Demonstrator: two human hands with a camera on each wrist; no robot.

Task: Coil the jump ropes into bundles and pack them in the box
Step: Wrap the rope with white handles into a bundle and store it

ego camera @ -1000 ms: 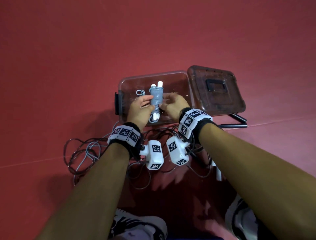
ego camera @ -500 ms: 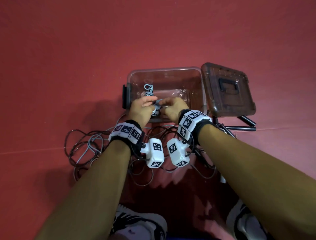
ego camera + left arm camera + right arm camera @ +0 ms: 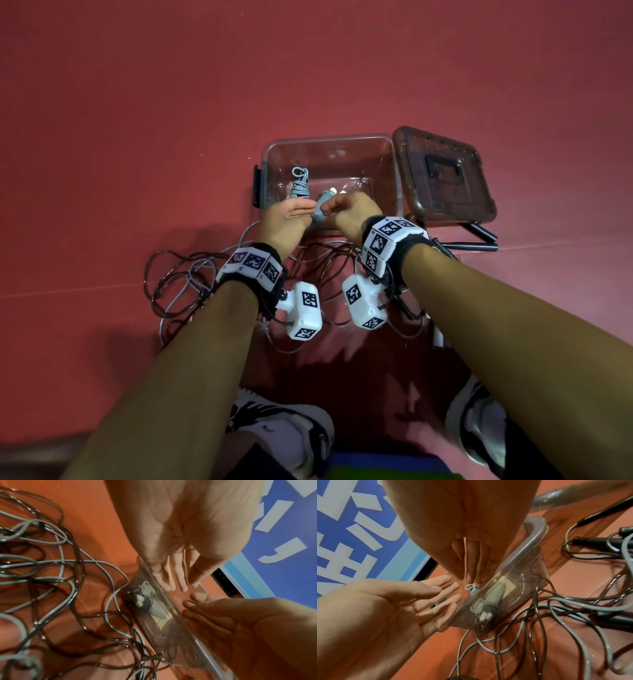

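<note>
A coiled grey jump rope bundle (image 3: 301,188) with white-tipped handles lies inside the clear plastic box (image 3: 329,137), towards its left front corner. Through the box wall (image 3: 171,635) the bundle (image 3: 152,607) shows on the bottom, and the right wrist view shows the same bundle (image 3: 494,595). My left hand (image 3: 301,209) and right hand (image 3: 335,205) hover over the front rim, palms facing each other. The left hand (image 3: 181,586) has straight fingers and holds nothing. The right hand (image 3: 471,574) is also straight-fingered, its tips just above the bundle's loop.
Loose grey and dark ropes (image 3: 178,284) lie tangled on the red floor in front of the box. The brown lid (image 3: 445,178) rests against the box's right side, with black handles (image 3: 479,240) below it. My shoes (image 3: 291,435) are near the bottom edge.
Both hands held the bundle upright over the box, lowered it inside and let go. It now lies on the box bottom, and both hands have opened.
</note>
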